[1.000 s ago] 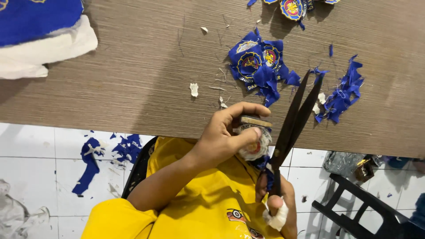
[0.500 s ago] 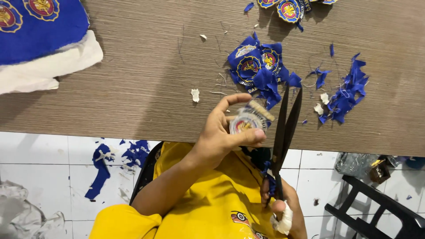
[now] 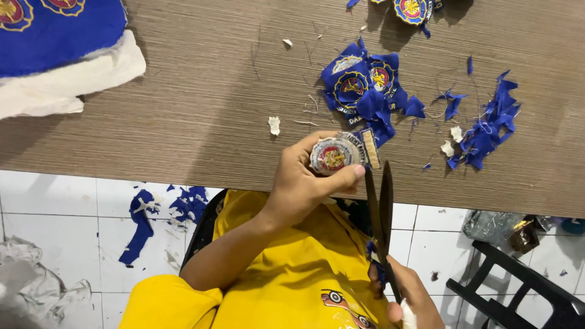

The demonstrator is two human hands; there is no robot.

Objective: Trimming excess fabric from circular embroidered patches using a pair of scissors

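Pointing up, scissors (image 3: 382,213) stand nearly upright, seemingly shut

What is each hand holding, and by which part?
The left hand pinches a round embroidered patch by its edge, thumb along the lower rim. The right hand grips scissors by the handles, blades nearly closed.

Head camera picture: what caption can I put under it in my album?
Left hand holds a round embroidered patch while right hand trims it with scissors.
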